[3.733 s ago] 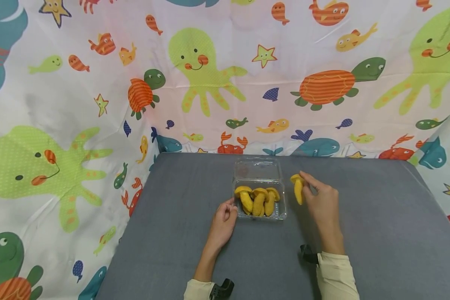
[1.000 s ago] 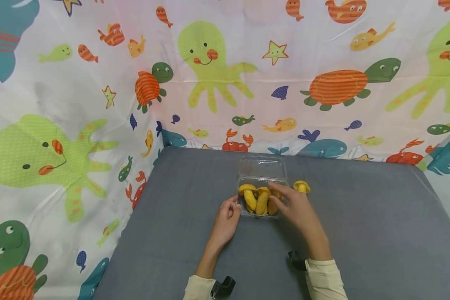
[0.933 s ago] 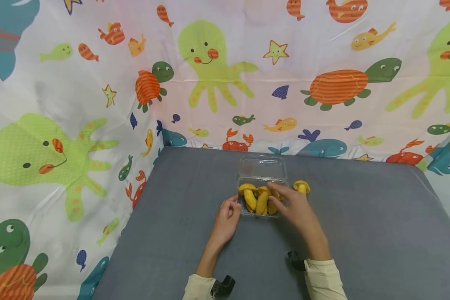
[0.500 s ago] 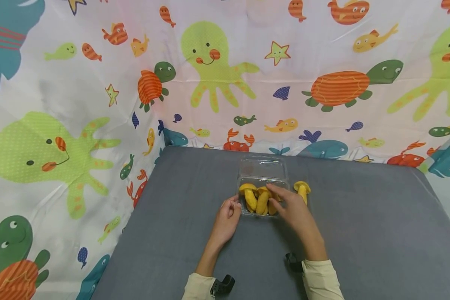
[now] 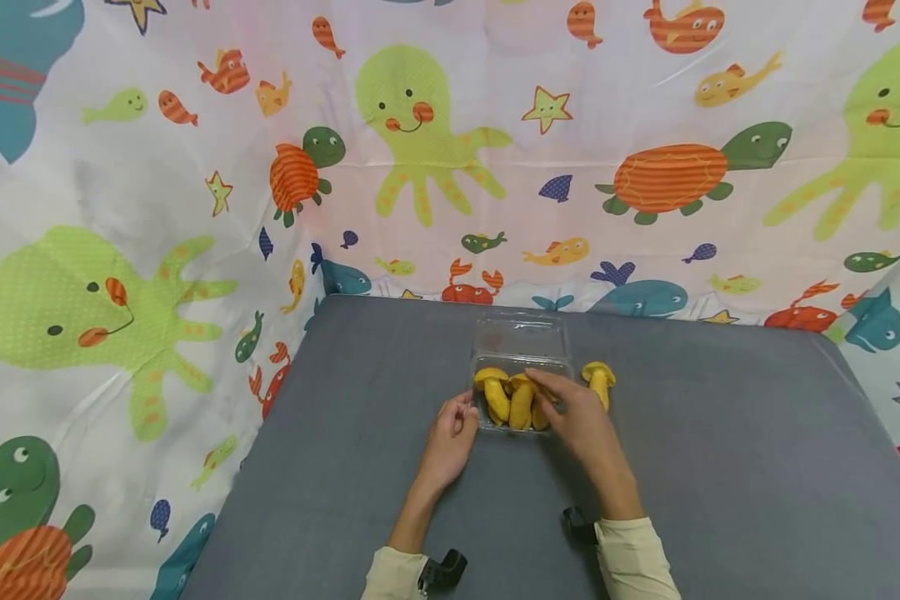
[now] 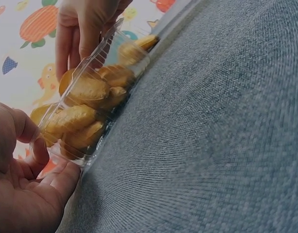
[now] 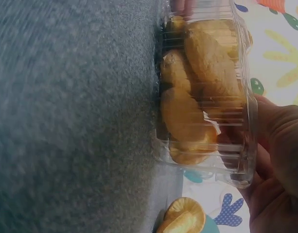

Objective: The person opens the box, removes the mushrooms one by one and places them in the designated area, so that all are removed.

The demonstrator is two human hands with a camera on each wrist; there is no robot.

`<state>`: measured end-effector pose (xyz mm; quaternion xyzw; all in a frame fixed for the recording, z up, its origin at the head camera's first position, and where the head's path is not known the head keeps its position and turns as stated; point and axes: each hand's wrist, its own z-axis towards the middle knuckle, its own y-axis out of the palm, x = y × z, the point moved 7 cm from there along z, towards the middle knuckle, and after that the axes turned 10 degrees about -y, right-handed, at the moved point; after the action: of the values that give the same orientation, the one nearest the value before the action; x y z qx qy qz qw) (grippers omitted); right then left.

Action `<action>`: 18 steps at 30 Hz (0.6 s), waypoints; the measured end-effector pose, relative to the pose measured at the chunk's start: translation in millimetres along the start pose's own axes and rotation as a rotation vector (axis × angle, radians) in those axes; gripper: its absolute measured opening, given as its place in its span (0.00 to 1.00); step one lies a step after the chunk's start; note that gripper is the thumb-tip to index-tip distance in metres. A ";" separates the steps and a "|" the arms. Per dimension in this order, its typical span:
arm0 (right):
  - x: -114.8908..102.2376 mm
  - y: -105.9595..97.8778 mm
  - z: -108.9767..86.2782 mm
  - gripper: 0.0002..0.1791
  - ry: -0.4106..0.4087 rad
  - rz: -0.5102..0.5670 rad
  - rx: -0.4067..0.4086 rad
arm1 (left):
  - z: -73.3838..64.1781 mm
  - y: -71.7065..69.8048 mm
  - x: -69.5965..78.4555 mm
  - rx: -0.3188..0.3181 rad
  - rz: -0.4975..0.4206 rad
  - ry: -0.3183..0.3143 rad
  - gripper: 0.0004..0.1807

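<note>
A clear plastic clamshell box [image 5: 523, 333] lies with its lid back, holding several yellow mushrooms [image 5: 521, 404]. My left hand [image 5: 448, 442] pinches the box's left edge between thumb and fingers; the left wrist view shows this grip closely. My right hand [image 5: 581, 421] reaches over the right side of the box, thumb and forefinger around the rightmost mushroom [image 5: 540, 415], whose cap is partly hidden by the fingers. In the right wrist view, fingers show through the plastic wall [image 7: 204, 160]. One loose mushroom [image 5: 600, 383] lies on the table just right of the box.
The grey cloth-covered table [image 5: 727, 458] spreads around the box. Behind and to the left hangs a white curtain [image 5: 450, 267] printed with sea animals. Both wrists carry a black camera, such as the left one [image 5: 444, 571].
A mushroom earlier in my right hand now lies on the table right of the box. That hand has moved left into the box and shifts slightly further left. My left hand keeps its grip.
</note>
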<state>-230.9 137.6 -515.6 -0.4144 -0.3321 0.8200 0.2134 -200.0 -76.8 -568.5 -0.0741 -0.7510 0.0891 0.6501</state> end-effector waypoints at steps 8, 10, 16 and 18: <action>-1.2 -1.8 -4.5 0.25 0.047 -0.021 0.088 | -2.0 -0.1 -1.8 -0.001 0.002 -0.016 0.12; 0.7 -2.6 -5.5 0.24 0.063 -0.021 0.119 | -2.0 0.3 -1.6 -0.005 0.005 -0.022 0.12; 1.0 -8.0 -3.7 0.23 0.051 -0.016 0.185 | -0.6 1.5 1.8 0.002 -0.005 -0.007 0.12; -0.8 -9.7 -2.9 0.23 0.029 -0.010 0.198 | -0.8 1.1 2.3 0.011 -0.015 -0.003 0.13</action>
<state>-227.3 144.9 -509.4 -0.4015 -0.2484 0.8415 0.2624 -199.5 -75.1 -566.4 -0.0649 -0.7519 0.0883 0.6501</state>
